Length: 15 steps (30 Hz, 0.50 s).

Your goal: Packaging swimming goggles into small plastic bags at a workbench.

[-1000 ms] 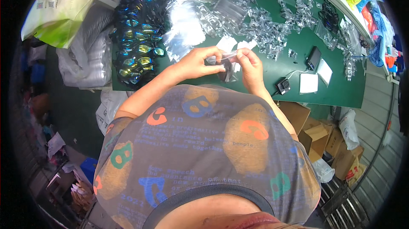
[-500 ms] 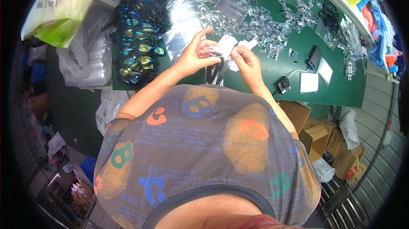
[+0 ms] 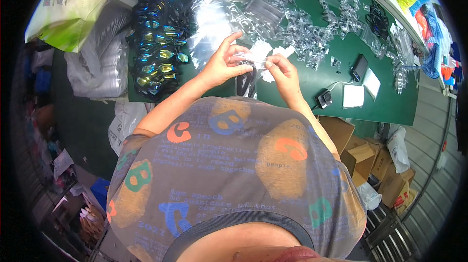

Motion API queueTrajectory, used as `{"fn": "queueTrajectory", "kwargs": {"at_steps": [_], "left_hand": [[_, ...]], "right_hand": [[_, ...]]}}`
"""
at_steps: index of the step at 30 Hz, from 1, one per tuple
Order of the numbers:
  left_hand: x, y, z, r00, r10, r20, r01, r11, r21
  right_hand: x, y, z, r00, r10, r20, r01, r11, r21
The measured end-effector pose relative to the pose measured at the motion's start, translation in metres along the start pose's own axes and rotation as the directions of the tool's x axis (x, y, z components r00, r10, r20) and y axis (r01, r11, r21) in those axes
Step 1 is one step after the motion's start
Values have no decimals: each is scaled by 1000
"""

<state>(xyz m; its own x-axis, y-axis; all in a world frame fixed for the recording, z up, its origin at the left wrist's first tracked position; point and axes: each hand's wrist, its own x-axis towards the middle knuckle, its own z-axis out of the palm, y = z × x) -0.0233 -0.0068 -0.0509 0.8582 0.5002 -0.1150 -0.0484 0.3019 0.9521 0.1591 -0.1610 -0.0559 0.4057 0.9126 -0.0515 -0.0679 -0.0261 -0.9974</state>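
My left hand (image 3: pixel 225 66) has its thumb and lower fingers closed on a clear plastic bag (image 3: pixel 252 86), with the index finger raised. Black strap-like material (image 3: pixel 243 79) shows inside the bag, which hangs toward my body at the table's near edge. The bag's top edge is pinched between the thumb and fingers of my right hand (image 3: pixel 283 73). White paper slips (image 3: pixel 282 52) lie just beyond my fingers. To the left is a long pile of swim goggles (image 3: pixel 161 50) with black straps and shiny mirrored lenses. Flat clear bags (image 3: pixel 207 28) lie beside that pile.
Loose clear plastic pieces (image 3: pixel 304 23) cover the far side of the green table (image 3: pixel 312 96). At right sit a black power bank (image 3: pixel 359 67), a small black cabled device (image 3: pixel 323 98) and a white square pad (image 3: pixel 353 95). Cardboard boxes (image 3: pixel 363 162) stand below the right edge.
My right fingers have shifted slightly along the bag's top edge, and the plastic between my hands looks more stretched out. The left hand has hardly moved.
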Motion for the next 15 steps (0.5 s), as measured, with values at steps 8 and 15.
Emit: {"fn": "queueTrajectory", "kwargs": {"at_steps": [8,15], "left_hand": [[1,1,1,1000,-25,2,25,1000,-2],[1,0,0,999,-33,-6,33,999,12]], "right_hand": [[7,-3,1,1000,-16,7,17,997,-73],[12,-12,5,1000,-19,13,20,995,-93]]}}
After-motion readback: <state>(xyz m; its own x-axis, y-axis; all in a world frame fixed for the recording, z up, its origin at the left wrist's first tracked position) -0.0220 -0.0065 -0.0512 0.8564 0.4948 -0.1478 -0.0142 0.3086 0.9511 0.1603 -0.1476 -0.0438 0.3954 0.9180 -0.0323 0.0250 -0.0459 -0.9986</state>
